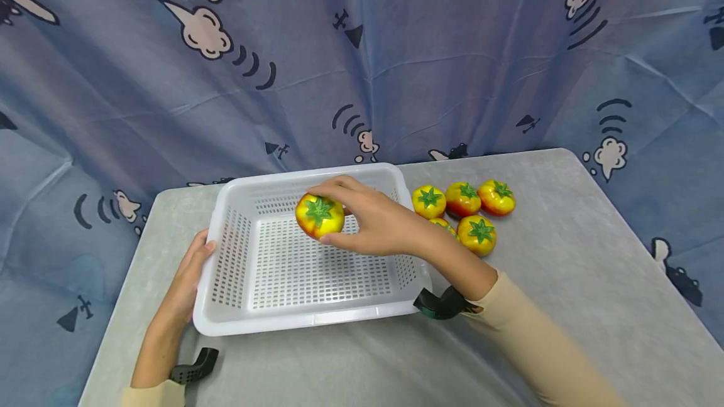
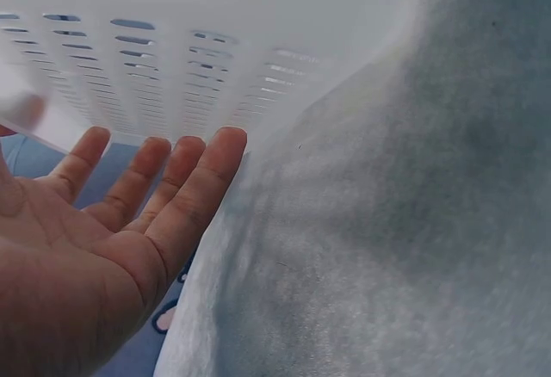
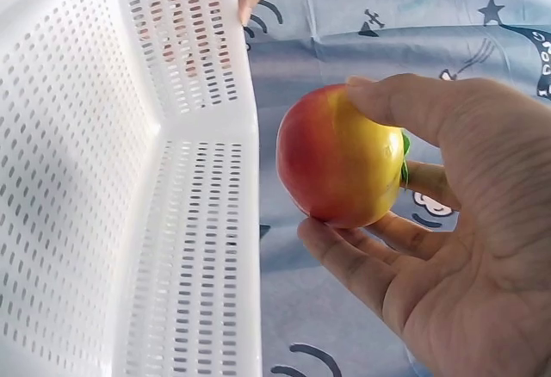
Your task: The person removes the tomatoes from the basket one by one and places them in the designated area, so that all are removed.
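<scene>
My right hand (image 1: 376, 218) holds a glossy yellow-and-red tomato (image 1: 319, 216) with a green star-shaped top, raised over the white plastic basket (image 1: 317, 319). In the right wrist view, thumb and fingers pinch the tomato (image 3: 340, 157) from opposite sides, beside the basket's perforated wall (image 3: 202, 248). At the basket's left side is my left hand (image 1: 189, 275), its thumb at the rim and its fingers along the outside. The left wrist view has the fingertips (image 2: 228, 140) of that hand up against the slotted wall (image 2: 172, 58). No tomato lies on the visible basket floor.
Several more tomatoes (image 1: 477, 235) sit together on the grey table (image 1: 571, 269), just right of the basket; the right forearm partly covers one. A blue patterned curtain (image 1: 362, 80) hangs behind the table. Each wrist wears a black camera mount (image 1: 195, 366).
</scene>
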`<state>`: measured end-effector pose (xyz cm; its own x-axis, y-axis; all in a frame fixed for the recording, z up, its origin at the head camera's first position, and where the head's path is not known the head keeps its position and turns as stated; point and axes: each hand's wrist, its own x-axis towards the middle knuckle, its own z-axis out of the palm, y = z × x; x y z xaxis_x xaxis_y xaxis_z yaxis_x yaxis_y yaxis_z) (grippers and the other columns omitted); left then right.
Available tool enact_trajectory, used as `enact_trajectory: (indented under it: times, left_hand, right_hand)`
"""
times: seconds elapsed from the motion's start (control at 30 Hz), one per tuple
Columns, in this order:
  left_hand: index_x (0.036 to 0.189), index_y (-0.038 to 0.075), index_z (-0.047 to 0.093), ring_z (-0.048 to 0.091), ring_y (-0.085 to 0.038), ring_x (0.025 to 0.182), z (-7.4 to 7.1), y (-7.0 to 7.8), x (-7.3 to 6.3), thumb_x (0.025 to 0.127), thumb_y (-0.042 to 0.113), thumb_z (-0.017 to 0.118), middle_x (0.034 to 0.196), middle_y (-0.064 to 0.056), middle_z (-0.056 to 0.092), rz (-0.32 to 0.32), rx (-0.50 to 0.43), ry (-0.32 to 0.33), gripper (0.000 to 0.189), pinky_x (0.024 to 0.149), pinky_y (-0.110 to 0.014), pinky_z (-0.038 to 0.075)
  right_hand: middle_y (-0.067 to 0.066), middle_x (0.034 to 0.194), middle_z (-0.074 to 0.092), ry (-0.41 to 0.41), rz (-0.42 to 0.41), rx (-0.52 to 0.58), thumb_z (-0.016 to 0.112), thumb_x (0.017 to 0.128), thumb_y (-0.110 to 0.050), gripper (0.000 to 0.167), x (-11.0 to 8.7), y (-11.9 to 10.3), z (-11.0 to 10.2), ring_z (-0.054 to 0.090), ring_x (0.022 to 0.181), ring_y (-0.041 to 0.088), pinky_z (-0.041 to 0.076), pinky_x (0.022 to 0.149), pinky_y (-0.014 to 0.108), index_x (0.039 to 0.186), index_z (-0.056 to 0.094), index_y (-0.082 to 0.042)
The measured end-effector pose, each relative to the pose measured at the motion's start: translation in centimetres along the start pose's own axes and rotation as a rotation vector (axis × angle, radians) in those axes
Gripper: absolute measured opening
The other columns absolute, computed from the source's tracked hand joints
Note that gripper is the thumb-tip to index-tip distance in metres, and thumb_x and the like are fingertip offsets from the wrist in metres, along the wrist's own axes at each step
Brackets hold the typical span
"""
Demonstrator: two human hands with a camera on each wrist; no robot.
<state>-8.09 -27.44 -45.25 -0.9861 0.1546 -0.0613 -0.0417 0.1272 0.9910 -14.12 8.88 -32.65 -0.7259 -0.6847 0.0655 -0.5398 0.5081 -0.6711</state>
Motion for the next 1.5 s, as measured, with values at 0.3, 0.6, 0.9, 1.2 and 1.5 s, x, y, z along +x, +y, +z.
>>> enact_trajectory:
  times: [0.3,0.6,0.9,1.2,1.5]
  left_hand:
    - [0.161,0.015,0.027,0.069,-0.013,0.112,-0.1,-0.2,0.0,0.117,0.036,0.026,0.136,-0.002,0.054,0.013,-0.003,-0.008,0.05,0.084,-0.033,0.063]
    - [0.161,0.015,0.027,0.069,-0.012,0.112,-0.2,-0.2,0.0,0.117,0.038,0.026,0.136,-0.002,0.054,0.014,0.01,-0.014,0.05,0.085,-0.033,0.063]
    - [0.163,0.014,0.024,0.068,-0.01,0.114,-0.3,-0.3,0.2,0.117,0.04,0.025,0.138,-0.003,0.052,0.003,0.034,-0.015,0.053,0.086,-0.032,0.063]
    - [0.162,0.014,0.024,0.069,-0.011,0.113,-0.2,-0.2,0.1,0.117,0.039,0.026,0.137,-0.004,0.052,0.007,0.04,-0.015,0.052,0.085,-0.033,0.064]
    - [0.162,0.015,0.024,0.068,-0.01,0.113,-0.2,-0.2,0.1,0.117,0.038,0.026,0.137,-0.003,0.052,0.004,0.043,-0.015,0.051,0.085,-0.033,0.063]
  right_hand:
    - [0.003,0.153,0.053,0.057,-0.004,0.017,0.081,0.095,-0.029,0.068,-1.4,0.4,-0.8,0.059,0.127,0.021,0.059,0.103,0.04,0.155,0.052,-0.02]
    - [0.002,0.156,0.049,0.082,0.041,0.003,0.081,0.095,-0.03,0.069,-2.7,1.1,-1.0,0.054,0.136,0.021,0.054,0.113,0.046,0.156,0.051,-0.024]
    - [0.001,0.158,0.047,0.129,0.083,0.043,0.083,0.093,-0.026,0.07,-4.1,1.9,-1.3,0.058,0.132,0.022,0.056,0.109,0.048,0.156,0.05,-0.028]
    - [0.001,0.159,0.047,0.189,0.111,0.06,0.084,0.092,-0.023,0.073,-5.7,2.6,-1.7,0.058,0.131,0.022,0.058,0.106,0.046,0.156,0.05,-0.027]
    - [0.007,0.156,0.05,0.253,0.12,0.055,0.085,0.091,-0.022,0.073,-7.2,3.7,-1.7,0.058,0.127,0.026,0.061,0.099,0.048,0.156,0.051,-0.021]
